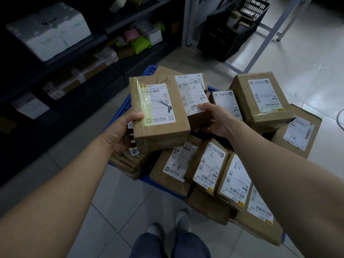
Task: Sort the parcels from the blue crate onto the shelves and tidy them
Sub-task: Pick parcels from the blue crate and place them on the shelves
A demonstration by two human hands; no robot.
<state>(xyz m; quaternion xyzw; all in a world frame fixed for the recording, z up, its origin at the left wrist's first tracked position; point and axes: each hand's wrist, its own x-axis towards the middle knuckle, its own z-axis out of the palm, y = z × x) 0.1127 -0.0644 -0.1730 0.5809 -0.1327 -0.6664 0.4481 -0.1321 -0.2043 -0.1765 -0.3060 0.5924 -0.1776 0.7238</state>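
Note:
My left hand [121, 132] grips a brown cardboard parcel [163, 131] with a white label and "1-6" written on top, held above the blue crate [124, 105]. My right hand [214, 118] grips the near edge of a smaller parcel [193, 97] marked "1-7", right beside the first one. The crate is heaped with several more brown labelled parcels [210, 164], some marked "1-7", "1-6" and "3-1". Dark shelves [104, 75] stand to the left with parcels on them.
A white box [50, 30] and green and pink bags [139, 43] lie on the shelves. A black crate [229, 34] stands at the back by a white metal frame [260, 51]. My feet [173, 226] stand on the pale tiled floor just before the blue crate.

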